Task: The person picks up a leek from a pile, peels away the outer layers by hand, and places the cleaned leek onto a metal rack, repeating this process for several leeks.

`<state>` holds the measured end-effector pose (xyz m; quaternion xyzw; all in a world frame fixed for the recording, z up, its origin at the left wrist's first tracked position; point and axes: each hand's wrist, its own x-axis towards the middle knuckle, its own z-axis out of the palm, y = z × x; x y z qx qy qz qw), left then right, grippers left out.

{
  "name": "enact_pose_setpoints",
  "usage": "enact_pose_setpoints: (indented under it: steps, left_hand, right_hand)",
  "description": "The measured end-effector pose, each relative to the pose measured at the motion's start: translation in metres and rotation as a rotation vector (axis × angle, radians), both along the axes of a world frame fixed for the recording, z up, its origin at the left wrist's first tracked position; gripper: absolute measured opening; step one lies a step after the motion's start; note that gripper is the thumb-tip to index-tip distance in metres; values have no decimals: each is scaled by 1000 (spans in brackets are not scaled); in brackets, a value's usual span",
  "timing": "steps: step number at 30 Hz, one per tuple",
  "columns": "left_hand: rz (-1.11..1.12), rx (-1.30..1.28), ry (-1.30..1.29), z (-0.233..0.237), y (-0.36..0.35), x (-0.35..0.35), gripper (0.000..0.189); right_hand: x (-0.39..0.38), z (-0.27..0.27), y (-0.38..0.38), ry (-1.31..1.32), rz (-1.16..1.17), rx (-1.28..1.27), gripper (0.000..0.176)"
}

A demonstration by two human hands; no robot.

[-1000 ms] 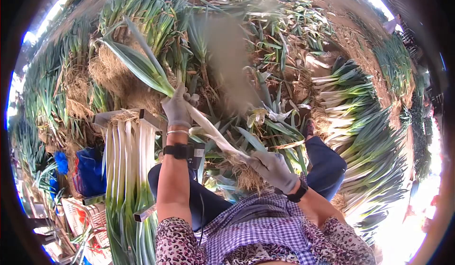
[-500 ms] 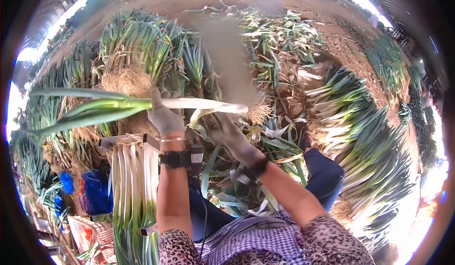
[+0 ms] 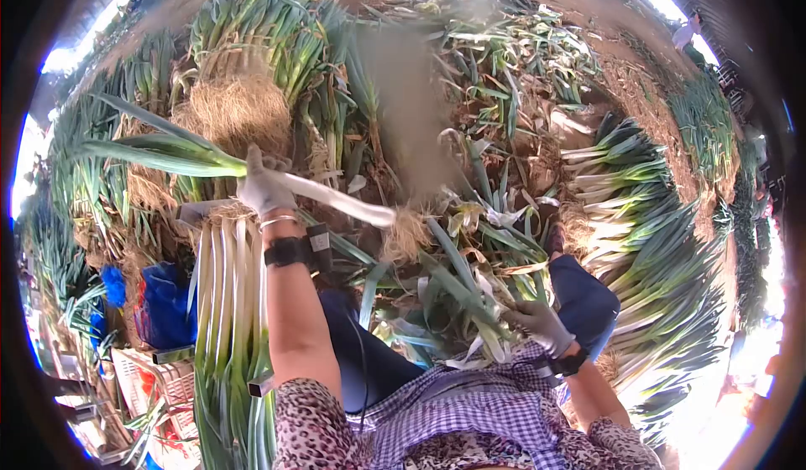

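Note:
My gloved left hand (image 3: 262, 187) grips a leek (image 3: 336, 202) around the middle of its white stem and holds it up. The green leaves point left and the hairy root end (image 3: 406, 235) points right. My gloved right hand (image 3: 541, 325) is low by my right knee and closed around a stripped green leaf (image 3: 466, 289) that trails up and to the left. Just under my left hand, cleaned leeks (image 3: 228, 302) lie side by side in a metal frame (image 3: 197, 212).
Heaps of uncleaned leeks with roots (image 3: 239, 105) stand ahead and to the left. Trimmed leeks (image 3: 655, 243) are stacked at the right. Loose leaves cover the ground (image 3: 495, 210) before my knees. Blue bags (image 3: 159, 302) and a crate (image 3: 159, 386) sit lower left.
My right hand has let go of the leek's stem and dropped to my right knee with a peeled leaf. My left hand still holds the leek, now tilted root-end down.

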<state>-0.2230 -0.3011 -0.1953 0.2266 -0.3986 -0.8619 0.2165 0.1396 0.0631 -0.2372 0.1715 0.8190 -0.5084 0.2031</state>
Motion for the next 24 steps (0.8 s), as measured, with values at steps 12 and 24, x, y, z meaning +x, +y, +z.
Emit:
enact_pose_setpoints:
  steps: [12, 24]
  left_hand:
    - [-522, 238, 91, -4, 62, 59, 27]
    - [-584, 110, 253, 41, 64, 74, 15]
  right_hand:
    - [-251, 62, -191, 1258, -28, 134, 50]
    - [-214, 82, -141, 607, 292, 493, 24]
